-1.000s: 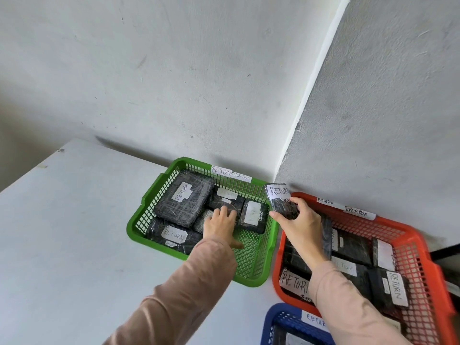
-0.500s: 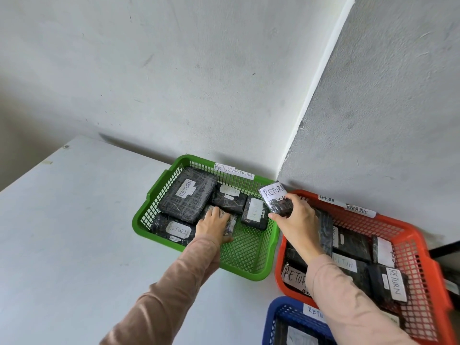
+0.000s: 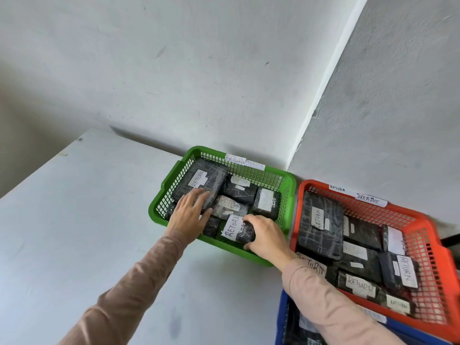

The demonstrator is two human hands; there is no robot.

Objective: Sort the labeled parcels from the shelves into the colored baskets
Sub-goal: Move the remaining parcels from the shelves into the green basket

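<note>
— What lies furthest left?
— A pale surface (image 3: 74, 232). The left forearm crosses it in a tan sleeve (image 3: 129, 282), running from 7 o'clock up toward 1 o'clock.

— And the hand at the end of it?
— The left hand (image 3: 189, 212) is palm down inside the green basket (image 3: 171, 180), fingers straight and slightly spread. Its grip is apart and holds nothing. The fingertips rest on the near end of a large parcel (image 3: 206, 178) marked RETURN, which fills the basket's 10 o'clock corner.

— Where is the parcel that is in hand?
— The small parcel (image 3: 236, 229) is in the 5 o'clock part of the green basket, low by the near wall, with its white RETURN label facing up. I cannot tell whether it touches the basket floor.

— What holds it?
— The right hand (image 3: 267, 236), knuckles up, with fingers curled over the parcel's right end, so that grip is clamped on it. The right forearm comes in from 5 o'clock.

— And further right?
— The orange basket (image 3: 297, 212) stands at 3 o'clock, just beside the green one, packed with dark parcels labelled RETURN. The right forearm covers its near left corner. The blue basket (image 3: 280, 324) is at 5 o'clock, partly hidden under that arm and the orange basket.
</note>
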